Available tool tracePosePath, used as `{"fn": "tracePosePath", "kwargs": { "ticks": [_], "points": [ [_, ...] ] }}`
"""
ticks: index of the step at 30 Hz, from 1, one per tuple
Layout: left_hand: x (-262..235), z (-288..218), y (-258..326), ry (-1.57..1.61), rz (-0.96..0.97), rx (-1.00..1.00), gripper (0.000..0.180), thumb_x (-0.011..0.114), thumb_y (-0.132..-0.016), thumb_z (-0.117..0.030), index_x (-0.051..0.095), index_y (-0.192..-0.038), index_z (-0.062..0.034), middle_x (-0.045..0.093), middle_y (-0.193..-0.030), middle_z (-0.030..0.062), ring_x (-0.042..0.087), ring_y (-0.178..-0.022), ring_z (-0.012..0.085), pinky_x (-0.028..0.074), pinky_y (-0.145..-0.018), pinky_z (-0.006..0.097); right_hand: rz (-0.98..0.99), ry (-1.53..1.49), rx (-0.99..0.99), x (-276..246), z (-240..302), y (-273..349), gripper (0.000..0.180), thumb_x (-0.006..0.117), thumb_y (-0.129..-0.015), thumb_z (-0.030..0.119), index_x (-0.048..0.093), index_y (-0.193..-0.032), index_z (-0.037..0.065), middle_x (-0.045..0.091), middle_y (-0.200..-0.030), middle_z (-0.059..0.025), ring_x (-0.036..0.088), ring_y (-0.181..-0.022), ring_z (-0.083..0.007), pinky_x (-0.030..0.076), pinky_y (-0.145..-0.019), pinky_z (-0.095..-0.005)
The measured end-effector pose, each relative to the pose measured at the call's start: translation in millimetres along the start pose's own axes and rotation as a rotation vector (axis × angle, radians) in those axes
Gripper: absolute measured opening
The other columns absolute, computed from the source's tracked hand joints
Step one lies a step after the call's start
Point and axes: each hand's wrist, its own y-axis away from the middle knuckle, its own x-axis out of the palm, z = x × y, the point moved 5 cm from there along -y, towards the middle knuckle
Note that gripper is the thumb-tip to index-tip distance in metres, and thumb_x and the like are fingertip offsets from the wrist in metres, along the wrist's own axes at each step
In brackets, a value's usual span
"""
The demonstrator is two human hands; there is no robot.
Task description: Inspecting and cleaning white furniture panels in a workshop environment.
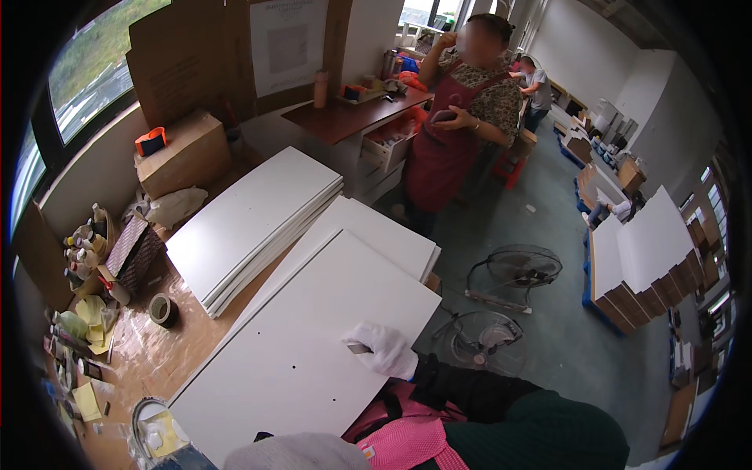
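Observation:
My right hand (pixel 385 351), in a white knit glove, is closed around a small flat grey piece like a scraper blade (pixel 358 348). That hand rests on the white panel (pixel 301 325) in front of me, near its right edge. Small dark holes dot the panel's surface. At the lower edge shows my left hand (pixel 298 453), in a greyish glove and partly cut off; its fingers cannot be made out. Something small and black (pixel 264 435) sticks up beside it. An open can (pixel 153 429) with whitish stuff and a yellow sheet stands left of the panel.
A stack of white panels (pixel 258 219) lies beyond. On the bench at left are a tape roll (pixel 163 310), bottles (pixel 82 251) and yellow paper (pixel 88 401). Two floor fans (pixel 513 270) stand at right. A person in a red apron (pixel 446 149) stands ahead, others farther off.

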Motion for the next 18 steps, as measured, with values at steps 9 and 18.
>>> {"fn": "tracePosePath", "kwargs": {
  "ticks": [9,18],
  "points": [
    [5,-4,4,-0.018,-0.113,0.162,0.038,0.062,-0.098,-0.029,0.073,-0.097,0.0069,0.069,-0.099,0.0314,0.072,-0.076,0.0337,0.06,-0.061,0.033,-0.053,0.052,-0.046,-2,5,-2,0.027,0.07,-0.08,0.003,0.066,-0.106,0.01,0.065,-0.098,-0.0112,0.067,-0.087,-0.0296,0.055,-0.076,-0.0362],
    [10,-16,5,0.12,-0.639,-0.875,0.032,0.06,-0.099,-0.027,0.075,-0.097,0.0009,0.072,-0.1,0.0237,0.071,-0.076,0.0268,0.056,-0.064,0.029,-0.108,0.011,-0.079,-6,3,-2,0.034,0.062,-0.076,-0.005,0.068,-0.106,0.009,0.063,-0.089,-0.011,0.064,-0.078,-0.0296,0.052,-0.069,-0.0349]
  ]
}}
